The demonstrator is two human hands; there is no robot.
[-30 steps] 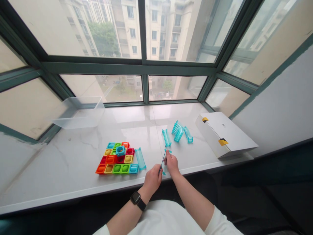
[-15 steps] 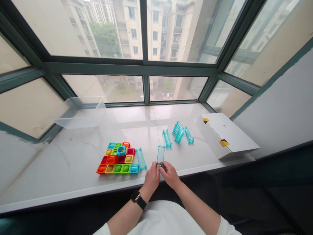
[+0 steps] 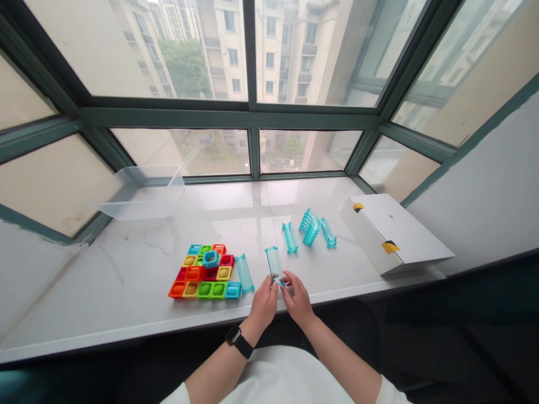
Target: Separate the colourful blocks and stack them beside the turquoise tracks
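Between my hands is a clear blue track piece (image 3: 274, 260), held near its lower end and tilted slightly to the left. My left hand (image 3: 264, 300) grips its left side, with a black watch (image 3: 239, 340) on that wrist. On the other side, the fingers of my right hand (image 3: 297, 297) pinch its lower right edge. A second clear blue track piece (image 3: 245, 273) lies to the left, beside a patch of colourful square blocks (image 3: 205, 289). One loose blue block (image 3: 210, 258) rests on top of that patch.
Beyond my hands lie a straight blue track piece (image 3: 290, 238), a stack of curved track pieces (image 3: 310, 227) and another straight piece (image 3: 329, 233). A white box (image 3: 404, 230) stands at the right. A clear plastic bin (image 3: 143, 210) sits at the back left by the window.
The held track piece has tipped from nearly upright toward the left. My right hand has moved slightly right and its fingers have shifted on the piece's lower end.
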